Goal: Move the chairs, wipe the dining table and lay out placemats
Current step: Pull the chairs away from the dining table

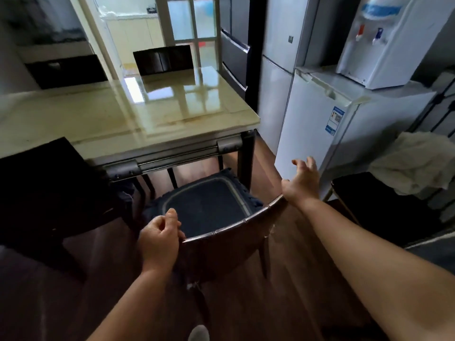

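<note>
The chair [221, 232] stands at lower centre of the frame, its seat partly under the near edge of the dining table [103, 119]. A dark blue seat cushion [209, 205] lies on the seat.

Hand state:
- The left hand [160, 239] is at the left end of the chair's top rail, fingers curled loosely. A full grip on the rail cannot be confirmed.
- The right hand [301, 185] rests with its heel on the right end of the rail, fingers spread open and lifted. It holds nothing.

Probable faults from this state:
- With only one hand closed, the chair is likely to pivot when pulled and strike the table leg [246, 156] just beside the seat.
- The cushion appears loose and could slide off if the chair is tilted.
- Space to the right is tight. The white fridge [320, 124] and a dark piece of furniture with a crumpled cloth [413, 163] on it stand near, so a wide swing could hit them.
- No placemats or wiping cloth are identifiable, so the task is judged to be at its first step.

Count:
- Chairs: four in all, namely the one in hand, one at lower left [44, 188], and two backs beyond the table [162, 59], [66, 70].
- Tables: one.
- Water dispensers [384, 40]: one, at upper right on the fridge.
</note>
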`<state>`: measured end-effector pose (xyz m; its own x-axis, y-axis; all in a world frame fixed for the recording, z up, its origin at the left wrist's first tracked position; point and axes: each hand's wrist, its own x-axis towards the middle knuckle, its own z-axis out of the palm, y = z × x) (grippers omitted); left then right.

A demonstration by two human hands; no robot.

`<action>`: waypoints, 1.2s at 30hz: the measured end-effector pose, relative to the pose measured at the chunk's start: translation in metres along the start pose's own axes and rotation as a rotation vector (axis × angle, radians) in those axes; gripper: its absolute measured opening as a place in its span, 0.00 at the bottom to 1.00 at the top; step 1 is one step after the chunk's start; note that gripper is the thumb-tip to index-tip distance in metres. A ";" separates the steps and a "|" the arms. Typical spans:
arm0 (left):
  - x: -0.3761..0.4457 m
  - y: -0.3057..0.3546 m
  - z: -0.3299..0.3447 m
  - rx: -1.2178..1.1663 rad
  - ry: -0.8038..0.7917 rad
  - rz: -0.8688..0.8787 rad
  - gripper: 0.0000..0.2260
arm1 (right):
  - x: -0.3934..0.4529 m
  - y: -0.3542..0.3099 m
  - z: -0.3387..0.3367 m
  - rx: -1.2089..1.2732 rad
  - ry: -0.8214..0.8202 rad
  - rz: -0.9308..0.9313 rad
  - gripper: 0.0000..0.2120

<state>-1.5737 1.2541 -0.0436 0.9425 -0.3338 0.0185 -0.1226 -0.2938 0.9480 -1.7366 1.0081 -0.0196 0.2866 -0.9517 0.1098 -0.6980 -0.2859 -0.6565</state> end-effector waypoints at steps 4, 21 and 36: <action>-0.022 -0.006 0.014 -0.193 0.213 -0.173 0.09 | 0.012 0.017 -0.009 0.072 -0.010 0.003 0.33; 0.022 0.007 0.029 -0.364 0.491 -0.477 0.12 | 0.054 0.004 0.032 0.456 -0.077 0.403 0.22; 0.206 0.012 0.006 -0.474 0.398 -0.443 0.13 | 0.116 -0.105 0.114 0.478 -0.022 0.469 0.21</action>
<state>-1.3830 1.1770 -0.0301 0.9245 0.1000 -0.3678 0.3556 0.1211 0.9267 -1.5555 0.9402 -0.0233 0.0400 -0.9592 -0.2800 -0.3859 0.2436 -0.8898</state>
